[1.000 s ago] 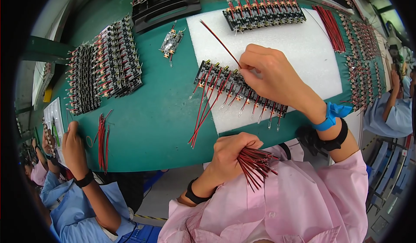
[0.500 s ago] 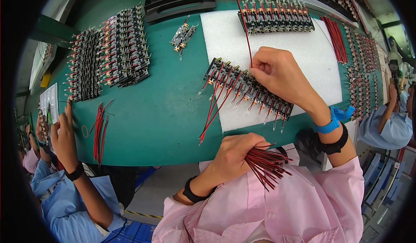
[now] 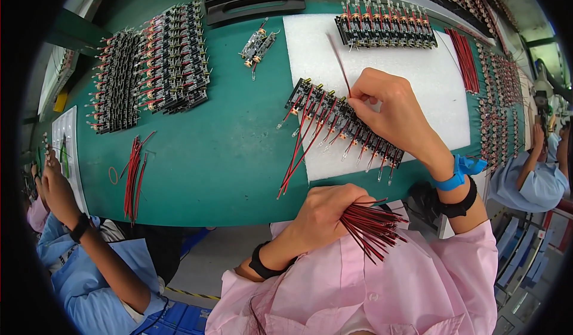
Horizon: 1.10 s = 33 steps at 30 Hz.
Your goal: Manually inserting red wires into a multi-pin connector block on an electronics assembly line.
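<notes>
My left hand (image 3: 327,218) is closed around a bundle of red and black wires (image 3: 373,230), whose ends fan out to the right near the table's front edge. Above a row of small black circuit boards (image 3: 346,126), my right hand (image 3: 385,105) pinches a single red and black wire (image 3: 339,63), which sticks up past the fingers. Its lower end is hidden by the fingertips, so contact with a board cannot be made out. The row lies slantwise, partly on a white foam sheet (image 3: 441,102). Several wires trail from the row's left end toward me.
More circuit boards stand in rows at left (image 3: 170,60) and at the back of the foam (image 3: 388,24). Two loose boards (image 3: 258,48) and a wire pile (image 3: 135,180) lie on the green table (image 3: 227,150). A co-worker's hand (image 3: 59,194) is at far left.
My right hand has shifted slightly with its wire, which leans and blurs more now. The left hand keeps its bundle. The co-worker's hand at far left has drawn back from the board rows.
</notes>
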Tool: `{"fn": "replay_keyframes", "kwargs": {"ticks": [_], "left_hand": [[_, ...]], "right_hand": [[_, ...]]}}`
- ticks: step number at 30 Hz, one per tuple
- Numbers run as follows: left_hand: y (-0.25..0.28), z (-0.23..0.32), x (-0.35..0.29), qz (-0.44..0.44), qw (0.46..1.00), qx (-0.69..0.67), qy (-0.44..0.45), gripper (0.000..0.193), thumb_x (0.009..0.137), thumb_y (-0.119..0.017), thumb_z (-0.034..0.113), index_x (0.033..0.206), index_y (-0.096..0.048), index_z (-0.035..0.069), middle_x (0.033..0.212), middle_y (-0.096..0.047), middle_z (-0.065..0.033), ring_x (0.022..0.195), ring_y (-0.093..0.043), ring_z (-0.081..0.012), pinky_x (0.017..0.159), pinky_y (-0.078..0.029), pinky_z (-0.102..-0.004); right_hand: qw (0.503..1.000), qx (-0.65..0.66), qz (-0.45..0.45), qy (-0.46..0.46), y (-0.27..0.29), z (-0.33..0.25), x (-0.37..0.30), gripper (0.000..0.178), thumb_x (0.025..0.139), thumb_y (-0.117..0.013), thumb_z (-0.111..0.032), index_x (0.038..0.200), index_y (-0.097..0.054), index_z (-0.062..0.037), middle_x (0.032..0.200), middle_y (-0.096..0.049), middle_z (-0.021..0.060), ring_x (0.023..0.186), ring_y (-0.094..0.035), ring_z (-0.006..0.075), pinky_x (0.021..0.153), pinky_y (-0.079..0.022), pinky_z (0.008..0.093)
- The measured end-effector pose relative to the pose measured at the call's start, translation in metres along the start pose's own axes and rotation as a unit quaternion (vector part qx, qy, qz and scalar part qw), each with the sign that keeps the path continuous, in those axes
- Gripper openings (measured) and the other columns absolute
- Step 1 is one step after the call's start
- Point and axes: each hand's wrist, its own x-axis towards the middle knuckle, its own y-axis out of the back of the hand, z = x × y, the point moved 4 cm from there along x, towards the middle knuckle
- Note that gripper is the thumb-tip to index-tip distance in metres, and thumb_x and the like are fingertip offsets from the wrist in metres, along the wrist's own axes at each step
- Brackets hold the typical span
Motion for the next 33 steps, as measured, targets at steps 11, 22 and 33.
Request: {"fn": "replay_keyframes", "kwargs": {"ticks": [11,22,33], "left_hand": [[-0.005,0.006,0.002,-0.008,0.997,0.064,-0.036,0.015,0.063,-0.06,0.004,0.074,-0.051,-0.001,0.065,-0.056,-0.0087,0.055,-0.056,-0.0223,0.05,-0.044,-0.0275],[-0.024,0.011,0.009,0.059,0.98,-0.186,0.038,0.007,0.076,-0.05,0.007,0.074,-0.049,0.0,0.058,-0.049,-0.0071,0.042,-0.042,-0.0137,0.037,-0.03,-0.0248],[-0.028,0.01,0.048,0.23,0.887,-0.382,0.117,0.028,0.088,-0.035,0.022,0.091,-0.049,-0.002,0.1,-0.048,-0.0138,0.089,-0.051,-0.0205,0.08,-0.041,-0.0309]], "right_hand": [[0.995,-0.07,-0.013,0.069,0.002,-0.014,-0.009,0.012,0.061,-0.056,0.004,0.072,-0.053,0.0006,0.069,-0.05,0.0108,0.063,-0.05,0.0259,0.053,-0.04,0.0315],[0.992,-0.026,0.112,0.051,0.022,-0.013,-0.027,0.012,0.068,-0.052,0.0,0.081,-0.053,0.0015,0.07,-0.05,0.0107,0.061,-0.05,0.0189,0.052,-0.039,0.0274],[0.971,0.202,0.104,-0.081,0.049,-0.033,-0.074,0.009,0.072,-0.054,-0.001,0.081,-0.053,-0.0003,0.056,-0.047,0.0032,0.046,-0.042,0.0088,0.043,-0.034,0.0229]]}}
